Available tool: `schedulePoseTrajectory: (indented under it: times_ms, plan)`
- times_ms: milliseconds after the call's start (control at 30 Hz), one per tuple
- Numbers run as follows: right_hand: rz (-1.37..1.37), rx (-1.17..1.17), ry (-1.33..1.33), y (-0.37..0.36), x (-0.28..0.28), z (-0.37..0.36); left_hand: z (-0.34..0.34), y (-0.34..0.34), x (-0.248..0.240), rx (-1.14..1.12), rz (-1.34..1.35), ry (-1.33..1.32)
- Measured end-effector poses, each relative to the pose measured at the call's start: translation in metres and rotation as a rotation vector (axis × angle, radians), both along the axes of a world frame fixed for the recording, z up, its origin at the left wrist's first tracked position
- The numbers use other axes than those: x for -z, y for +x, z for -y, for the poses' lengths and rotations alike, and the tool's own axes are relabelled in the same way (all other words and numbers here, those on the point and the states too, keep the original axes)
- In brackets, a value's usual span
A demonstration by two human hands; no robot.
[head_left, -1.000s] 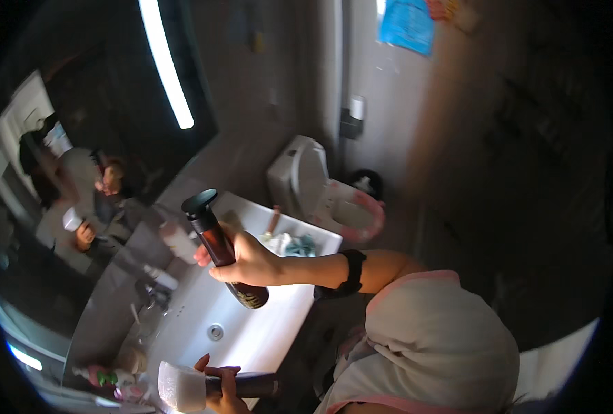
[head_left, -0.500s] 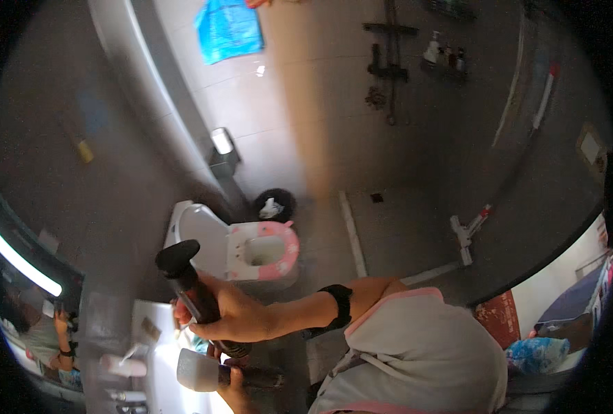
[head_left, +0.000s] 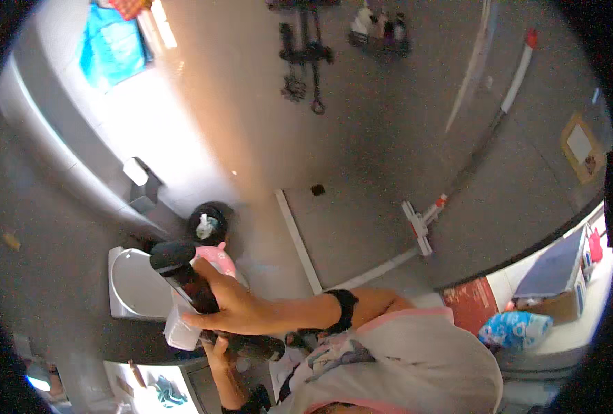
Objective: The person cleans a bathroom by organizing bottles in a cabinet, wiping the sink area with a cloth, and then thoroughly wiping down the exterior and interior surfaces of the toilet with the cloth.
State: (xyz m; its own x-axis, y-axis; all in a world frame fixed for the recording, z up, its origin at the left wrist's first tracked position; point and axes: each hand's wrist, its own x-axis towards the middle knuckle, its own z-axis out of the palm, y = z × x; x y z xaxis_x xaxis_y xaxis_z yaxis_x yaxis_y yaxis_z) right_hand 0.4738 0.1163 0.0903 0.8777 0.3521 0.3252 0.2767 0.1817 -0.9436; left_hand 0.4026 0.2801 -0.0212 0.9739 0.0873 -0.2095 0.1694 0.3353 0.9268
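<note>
My right hand (head_left: 234,303), with a black band round its wrist, is closed round a black stick-like thing (head_left: 175,259) with a wide, rounded end pointing to the upper left. Just below it, my left hand (head_left: 218,353) grips a second thing by its dark handle (head_left: 261,347). This one has a pale, rounded block-shaped head (head_left: 181,332), partly covered by my right hand. Both things are held close together in front of the toilet; whether they touch I cannot tell, and their exact kinds do not show.
Beyond my hands are the toilet's raised lid (head_left: 141,283), its pink seat (head_left: 213,257) and a black bin (head_left: 208,224). A white counter (head_left: 144,376) is at the lower left. A squeegee (head_left: 420,228) leans at the right; a bottle shelf (head_left: 381,45) hangs at the back.
The view has swung, so the toilet, bin and shower fittings now appear farther left. The pale-headed thing in my left hand has come up closer to my right hand. Both hands keep their grip.
</note>
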Motion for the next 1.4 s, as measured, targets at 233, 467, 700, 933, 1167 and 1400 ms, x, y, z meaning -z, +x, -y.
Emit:
schedulePoseTrajectory:
  times_ms: [233, 467, 700, 933, 1167, 1400]
  plan:
    - [0.156, 0.389, -0.198, 0.042, 0.027, 0.071, 0.047, 0.105, 0.015, 0.238, -0.07, -0.075]
    - [-0.057, 0.516, -0.201, 0.091, 0.036, 0.128, 0.128, 0.212, 0.002, 0.737, 0.093, -0.344]
    - [-0.059, 0.503, -0.117, 0.15, 0.047, 0.134, 0.133, 0.295, 0.031, 0.837, 0.015, -0.244]
    - [-0.113, 0.681, 0.03, 0.188, 0.041, 0.134, 0.141, 0.34, -0.003, 0.942, -0.001, -0.128]
    - [-0.083, 0.714, 0.027, 0.231, 0.023, 0.186, 0.156, 0.38, -0.004, 0.976, 0.179, -0.103]
    - [0.049, 0.928, 0.066, 0.294, -0.008, 0.316, 0.18, 0.417, -0.006, 0.772, 0.214, -0.151]
